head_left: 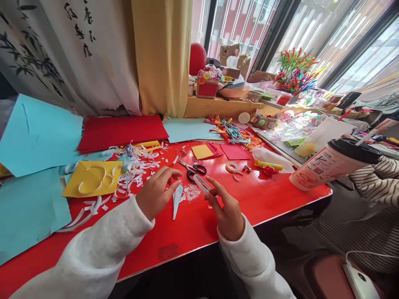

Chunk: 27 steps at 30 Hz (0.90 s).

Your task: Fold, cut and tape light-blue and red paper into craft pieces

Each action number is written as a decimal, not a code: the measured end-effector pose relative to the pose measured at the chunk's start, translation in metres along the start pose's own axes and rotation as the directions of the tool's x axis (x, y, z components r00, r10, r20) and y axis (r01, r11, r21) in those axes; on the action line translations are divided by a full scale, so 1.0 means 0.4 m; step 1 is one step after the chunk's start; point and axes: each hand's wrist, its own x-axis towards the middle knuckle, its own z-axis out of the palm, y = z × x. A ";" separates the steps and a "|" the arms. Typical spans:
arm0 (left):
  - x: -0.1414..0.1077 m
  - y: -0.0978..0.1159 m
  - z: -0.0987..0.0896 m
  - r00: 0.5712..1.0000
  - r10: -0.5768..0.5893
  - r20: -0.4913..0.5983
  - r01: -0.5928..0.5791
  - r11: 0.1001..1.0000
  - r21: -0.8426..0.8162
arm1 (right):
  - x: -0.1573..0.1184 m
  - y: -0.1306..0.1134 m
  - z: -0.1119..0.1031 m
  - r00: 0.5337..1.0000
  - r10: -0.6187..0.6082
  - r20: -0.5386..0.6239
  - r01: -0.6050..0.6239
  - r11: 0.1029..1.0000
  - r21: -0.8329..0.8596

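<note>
My right hand (225,207) pinches a small white strip (202,183) between thumb and fingers, a little above the red table (199,230). To its left my left hand (158,191) hovers with bent fingers, thumb and forefinger apart and nothing visible between them. A folded pale blue paper piece (177,202) lies just right of the left hand's fingertips. Scissors with black handles (199,168) lie partly opened beyond both hands, close to the strip. White scraps (190,192) are scattered on the table between the hands.
Yellow paper with white curls (99,178) and shredded paper (134,168) lie left. Red sheets (121,132) are at the back. A glue stick (268,165), tape roll (232,167) and large cup (330,162) stand or lie right. A person's striped sleeve (377,182) shows far right.
</note>
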 end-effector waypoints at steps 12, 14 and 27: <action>-0.019 0.041 0.026 0.976 0.215 -0.032 -0.217 0.957 -0.195 | 0.004 -0.041 0.032 1.000 0.009 -0.029 -0.006 0.994 0.110; -0.023 0.042 0.027 0.965 0.253 -0.074 -0.262 0.947 -0.183 | 0.004 -0.035 0.033 1.000 -0.001 -0.024 0.003 0.996 0.093; -0.026 0.040 0.038 0.936 0.295 -0.192 -0.303 0.953 -0.013 | 0.015 -0.030 0.029 0.998 0.033 0.059 -0.045 0.978 0.205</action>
